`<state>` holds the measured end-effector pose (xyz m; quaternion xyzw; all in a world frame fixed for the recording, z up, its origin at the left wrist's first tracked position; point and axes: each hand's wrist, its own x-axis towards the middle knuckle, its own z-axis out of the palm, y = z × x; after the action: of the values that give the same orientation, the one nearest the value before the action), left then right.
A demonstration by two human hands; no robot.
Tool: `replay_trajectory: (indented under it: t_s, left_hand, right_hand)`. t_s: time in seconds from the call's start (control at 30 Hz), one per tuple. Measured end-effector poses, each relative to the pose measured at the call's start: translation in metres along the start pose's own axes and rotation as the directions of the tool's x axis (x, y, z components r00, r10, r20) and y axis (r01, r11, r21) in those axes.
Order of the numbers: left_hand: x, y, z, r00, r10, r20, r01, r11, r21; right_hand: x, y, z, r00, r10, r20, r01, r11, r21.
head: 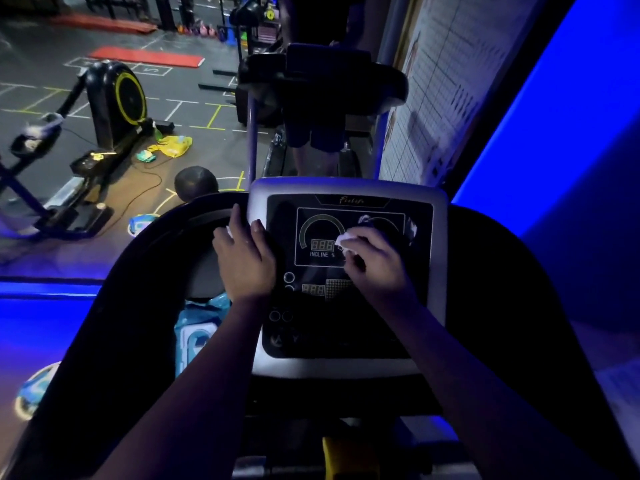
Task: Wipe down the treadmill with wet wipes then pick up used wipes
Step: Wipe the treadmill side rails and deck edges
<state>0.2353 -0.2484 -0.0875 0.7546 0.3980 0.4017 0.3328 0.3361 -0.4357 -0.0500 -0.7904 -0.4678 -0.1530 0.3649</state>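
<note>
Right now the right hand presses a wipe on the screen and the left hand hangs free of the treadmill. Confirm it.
Wrong on the left hand: it does not hang free but rests on the left edge of the console, as the head view shows. The right hand does press a wipe on the screen.

Only bare arms show. The left forearm (194,382) and right forearm (478,368) are uncovered from the near edge to the wrists. The left hand (244,258) and right hand (375,261) are bare, with short nails.
</note>
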Motion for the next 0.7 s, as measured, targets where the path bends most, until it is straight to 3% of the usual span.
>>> replay_trajectory:
  t_s: [0.13, 0.2, 0.3, 0.37, 0.47, 0.53, 0.6, 0.7]
  left_hand:
    - [-0.001, 0.001, -0.002, 1.0, -0.008, -0.004, 0.008, 1.0, -0.018]
    - [-0.001, 0.001, -0.003, 1.0, -0.009, -0.006, 0.009, 0.999, -0.034]
    - [0.0, -0.001, -0.002, 1.0, -0.007, -0.012, 0.007, 0.999, -0.035]
    - [0.0, 0.0, -0.001, 1.0, -0.014, -0.013, 0.013, 1.0, -0.028]
    - [0.0, 0.0, -0.002, 1.0, -0.016, -0.01, 0.016, 1.0, -0.022]
    - [0.0, 0.0, -0.001, 1.0, -0.012, -0.012, 0.012, 1.0, -0.02]
    - [0.0, 0.0, -0.001, 1.0, -0.013, -0.013, 0.012, 1.0, -0.023]
    - [0.0, 0.001, -0.002, 1.0, -0.014, -0.011, 0.013, 0.999, -0.029]
  right_hand:
    - [0.001, -0.013, 0.0, 0.998, 0.049, -0.037, -0.048, 0.998, 0.047]
    - [-0.003, -0.02, -0.007, 0.975, 0.18, -0.133, -0.162, 0.977, 0.135]
    - [0.012, -0.023, -0.023, 0.818, 0.497, -0.29, -0.333, 0.82, 0.466]
    - [0.03, -0.02, -0.03, 0.768, 0.561, -0.309, -0.324, 0.757, 0.568]
    - [0.043, -0.014, -0.03, 0.873, 0.388, -0.295, -0.272, 0.891, 0.364]
    - [0.042, 0.001, -0.025, 0.924, 0.224, -0.309, -0.22, 0.974, 0.046]
    - [0.033, 0.015, -0.019, 0.944, 0.115, -0.309, -0.179, 0.966, -0.189]
    - [0.019, 0.013, -0.01, 0.957, 0.098, -0.272, -0.148, 0.975, -0.167]
